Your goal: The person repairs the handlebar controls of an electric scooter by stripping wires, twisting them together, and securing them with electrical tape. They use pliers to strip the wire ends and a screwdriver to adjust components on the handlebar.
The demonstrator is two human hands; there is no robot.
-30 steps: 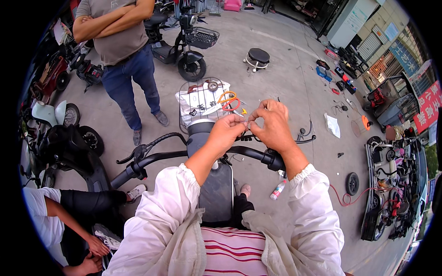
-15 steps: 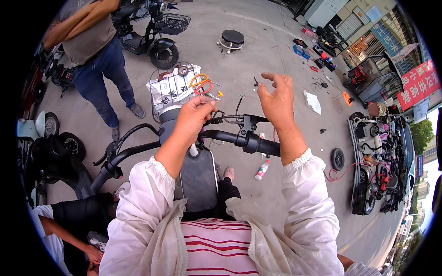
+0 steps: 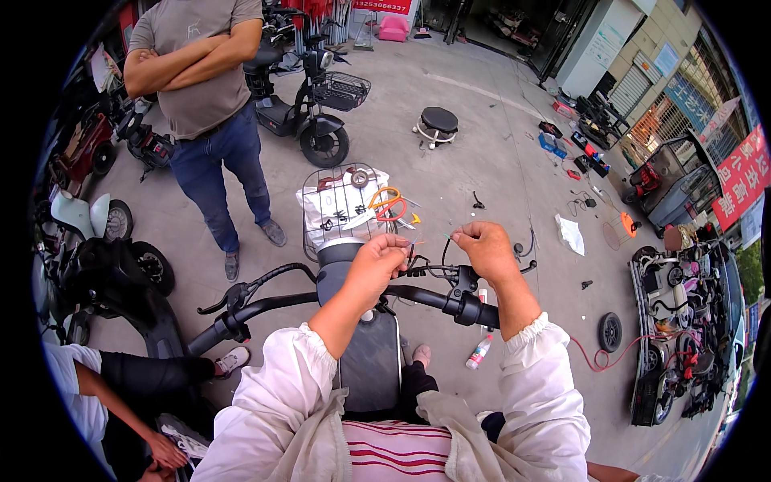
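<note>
Above a scooter's black handlebar [image 3: 434, 300], my left hand [image 3: 376, 265] has its fingers closed in a pinch on a thin wire end [image 3: 412, 246]. To its right my right hand [image 3: 486, 254] pinches another thin cable end [image 3: 446, 246]; the two hands are apart. A wire basket [image 3: 315, 234] in front of the grey front housing [image 3: 336, 275] holds a white bag, a roll of tape [image 3: 360, 178], orange-and-red-handled scissors [image 3: 389, 201] and small yellow-tipped tools.
A person [image 3: 197, 96] stands with arms crossed at front left; another person's arm [image 3: 120, 410] is at lower left. Around are scooters [image 3: 321, 132], a round stool [image 3: 439, 120], scattered tools [image 3: 554, 145], a wheel [image 3: 609, 332], a bottle [image 3: 479, 353] and piled parts [image 3: 675, 337].
Since one second ago my hands have separated. The right hand, raised with fingers apart half a second ago, has come down and closed on a wire. The view has also shifted.
</note>
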